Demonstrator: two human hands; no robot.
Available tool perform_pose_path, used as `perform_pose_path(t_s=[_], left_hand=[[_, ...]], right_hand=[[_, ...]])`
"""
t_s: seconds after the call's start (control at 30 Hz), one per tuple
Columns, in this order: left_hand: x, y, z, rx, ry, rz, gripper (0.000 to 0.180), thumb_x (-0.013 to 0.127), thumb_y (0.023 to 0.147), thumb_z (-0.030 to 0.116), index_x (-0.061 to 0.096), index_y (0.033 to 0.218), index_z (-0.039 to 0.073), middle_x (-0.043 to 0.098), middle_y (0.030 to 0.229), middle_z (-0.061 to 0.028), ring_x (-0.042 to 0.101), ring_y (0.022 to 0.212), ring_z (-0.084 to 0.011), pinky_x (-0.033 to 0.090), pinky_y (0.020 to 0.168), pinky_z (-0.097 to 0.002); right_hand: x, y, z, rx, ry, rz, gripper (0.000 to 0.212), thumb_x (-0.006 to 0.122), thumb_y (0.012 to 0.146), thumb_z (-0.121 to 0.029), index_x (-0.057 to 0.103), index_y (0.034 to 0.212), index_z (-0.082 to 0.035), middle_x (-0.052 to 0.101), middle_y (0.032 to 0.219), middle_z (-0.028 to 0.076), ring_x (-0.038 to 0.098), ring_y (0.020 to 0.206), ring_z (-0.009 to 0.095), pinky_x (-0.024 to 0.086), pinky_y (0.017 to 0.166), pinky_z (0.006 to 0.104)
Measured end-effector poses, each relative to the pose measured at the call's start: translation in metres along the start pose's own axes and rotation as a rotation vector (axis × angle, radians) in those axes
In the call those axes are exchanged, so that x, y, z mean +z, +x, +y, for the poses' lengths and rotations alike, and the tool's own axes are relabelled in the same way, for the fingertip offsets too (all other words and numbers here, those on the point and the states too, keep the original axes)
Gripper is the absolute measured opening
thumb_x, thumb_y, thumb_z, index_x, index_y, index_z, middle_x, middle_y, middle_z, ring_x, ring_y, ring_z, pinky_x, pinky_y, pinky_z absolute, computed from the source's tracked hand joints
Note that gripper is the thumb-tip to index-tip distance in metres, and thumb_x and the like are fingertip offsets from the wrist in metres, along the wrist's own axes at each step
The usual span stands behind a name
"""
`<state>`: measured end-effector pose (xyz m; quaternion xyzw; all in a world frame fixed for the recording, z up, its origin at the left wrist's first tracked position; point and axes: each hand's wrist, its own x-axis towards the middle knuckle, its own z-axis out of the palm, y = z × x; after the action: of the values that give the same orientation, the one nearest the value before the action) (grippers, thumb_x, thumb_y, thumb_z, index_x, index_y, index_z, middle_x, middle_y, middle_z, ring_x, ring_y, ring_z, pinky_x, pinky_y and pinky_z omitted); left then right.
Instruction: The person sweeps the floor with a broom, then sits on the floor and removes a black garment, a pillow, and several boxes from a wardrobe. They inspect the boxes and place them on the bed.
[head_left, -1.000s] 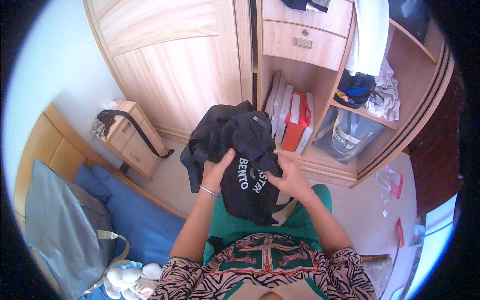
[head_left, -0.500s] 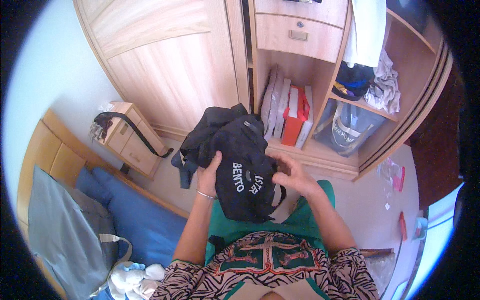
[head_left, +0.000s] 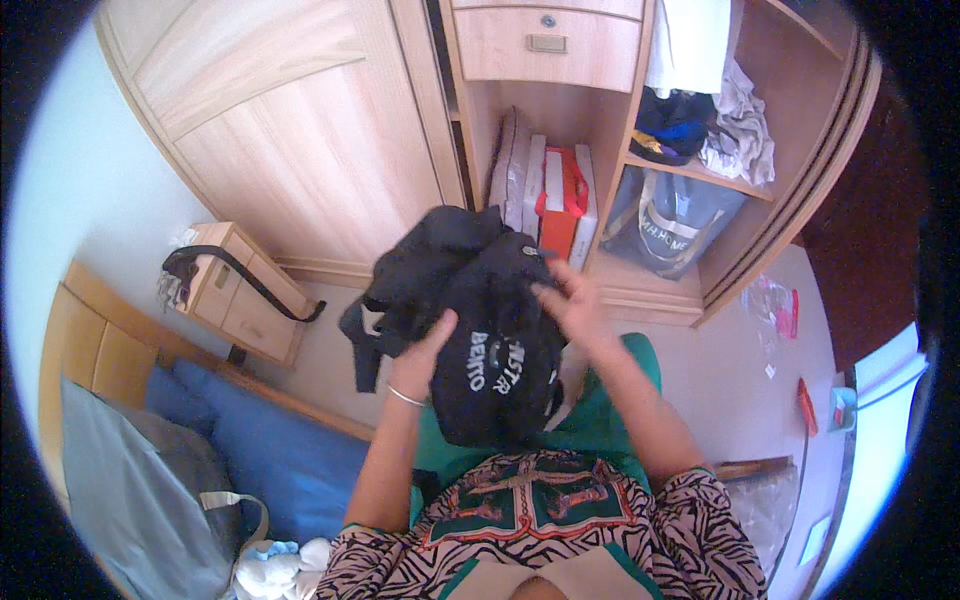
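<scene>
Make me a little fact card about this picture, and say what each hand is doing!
Left hand: holds the black bag with white letters
Right hand: at the bag's right side, a little blurry
Bed: grey bag, white soft toy
Bedside cabinet: black strap draped across it
Wardrobe: red box, blue-grey bag with pale handles

head view — left fisheye | from above, facing down | black bag near — wardrobe farther
</scene>
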<state>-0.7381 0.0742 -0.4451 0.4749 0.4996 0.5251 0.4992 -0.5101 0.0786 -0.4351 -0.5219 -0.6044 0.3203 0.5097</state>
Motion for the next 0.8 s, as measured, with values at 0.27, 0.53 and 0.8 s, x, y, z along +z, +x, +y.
perform_pose_path(t_s=[0.27,0.53,0.8], left_hand=[[0.034,0.011,0.011,-0.229,-0.452,-0.264,0.042,0.071,0.079,0.009,0.058,0.117,0.000,0.063,0.110,-0.0085,0.061,0.096,-0.0196,0.050,0.085,-0.0318],[0.119,0.017,0.017,-0.138,-0.443,-0.276,0.043,0.072,0.080,0.012,0.057,0.119,0.001,0.061,0.113,-0.0068,0.060,0.099,-0.0185,0.049,0.086,-0.0310],[0.168,0.029,0.018,-0.348,-0.485,-0.539,0.039,0.068,0.083,0.009,0.055,0.117,0.000,0.058,0.118,-0.0104,0.058,0.105,-0.0220,0.047,0.091,-0.0347]], right_hand=[[-0.061,-0.012,0.020,0.326,0.779,-0.064,0.026,0.065,0.082,-0.011,0.060,0.107,-0.003,0.065,0.096,0.005,0.061,0.087,0.015,0.049,0.079,0.0284],[-0.081,-0.081,0.030,0.230,0.401,0.032,0.093,0.081,0.068,-0.025,0.030,0.141,-0.002,0.045,0.135,0.013,0.042,0.124,0.024,0.034,0.104,0.0367],[-0.185,-0.118,0.066,0.436,0.511,0.698,0.045,0.076,0.070,-0.011,0.061,0.111,-0.001,0.065,0.103,0.008,0.061,0.090,0.021,0.047,0.084,0.0364]])
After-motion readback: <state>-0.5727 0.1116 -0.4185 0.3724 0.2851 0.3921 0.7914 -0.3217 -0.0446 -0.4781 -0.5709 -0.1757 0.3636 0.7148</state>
